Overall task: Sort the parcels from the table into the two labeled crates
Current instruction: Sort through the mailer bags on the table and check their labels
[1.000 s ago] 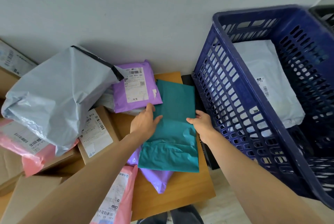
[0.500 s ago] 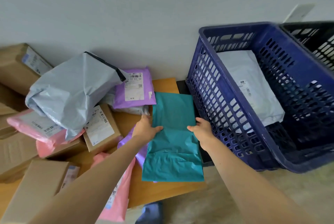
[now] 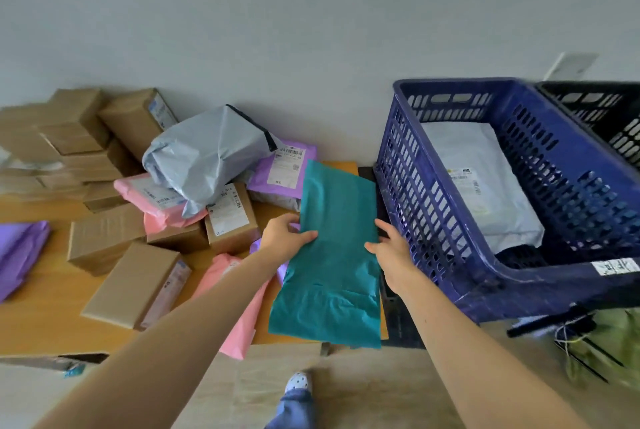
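While two hands hold it, one teal mailer (image 3: 332, 248) lies just left of the blue crate (image 3: 412, 193), over the table (image 3: 34, 307) corner nearest that crate. The left hand (image 3: 284, 238) grips the mailer's edge away from the crate, thumb on top. The right hand (image 3: 391, 248) grips the edge beside the crate wall, thumb on top.

Crates counted: two, with a black crate (image 3: 606, 110) touching the blue one on its right. Inside the blue crate lies one white parcel (image 3: 485, 193). One white label (image 3: 614, 266) sits on its near rim, text unreadable.

Left of the blue crate:
- One grey mailer (image 3: 204, 155).
- Two pink mailers (image 3: 152, 196).
- Three purple mailers (image 3: 284, 169), one only an edge under the teal mailer.
- At least six cardboard boxes (image 3: 135, 285); the farthest stack is too blurred to count.
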A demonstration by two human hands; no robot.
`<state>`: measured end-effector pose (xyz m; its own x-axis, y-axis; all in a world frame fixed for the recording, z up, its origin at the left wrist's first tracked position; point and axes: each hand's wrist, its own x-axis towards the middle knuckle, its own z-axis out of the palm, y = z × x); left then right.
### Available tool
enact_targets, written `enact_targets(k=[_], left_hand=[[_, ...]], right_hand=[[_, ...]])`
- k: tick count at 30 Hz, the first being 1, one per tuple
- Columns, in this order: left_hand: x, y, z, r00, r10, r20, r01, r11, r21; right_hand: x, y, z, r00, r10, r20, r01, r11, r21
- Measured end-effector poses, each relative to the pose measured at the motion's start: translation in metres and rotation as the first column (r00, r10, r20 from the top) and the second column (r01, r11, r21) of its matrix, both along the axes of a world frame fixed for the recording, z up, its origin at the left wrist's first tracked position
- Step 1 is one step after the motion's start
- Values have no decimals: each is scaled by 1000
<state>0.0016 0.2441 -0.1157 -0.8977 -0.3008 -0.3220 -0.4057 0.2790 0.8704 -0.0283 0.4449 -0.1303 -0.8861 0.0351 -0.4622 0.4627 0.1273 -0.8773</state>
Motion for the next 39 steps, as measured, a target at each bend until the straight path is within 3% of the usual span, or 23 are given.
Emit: enact_targets(k=[6, 14, 21, 32, 39], left_hand=[[27, -10, 35, 996, -37, -76, 37, 999, 7], [52, -31, 95, 995, 30, -98, -15, 989, 146], [65, -66, 125, 982, 83, -169, -63, 990, 123], [79, -104, 124, 958, -39, -284, 48, 999, 23], [86, -121, 117, 937, -203, -283, 146, 967, -210]], right_hand=[[17, -25, 21, 994, 80, -70, -87, 992, -91], [25, -71, 64, 976, 177, -128, -202, 956, -213], [32, -119, 98, 919, 333, -211, -357, 930, -88], [61, -191, 134, 902, 254, -349, -330, 927, -178], [72, -208, 134, 954, 84, -288, -156, 959, -238]])
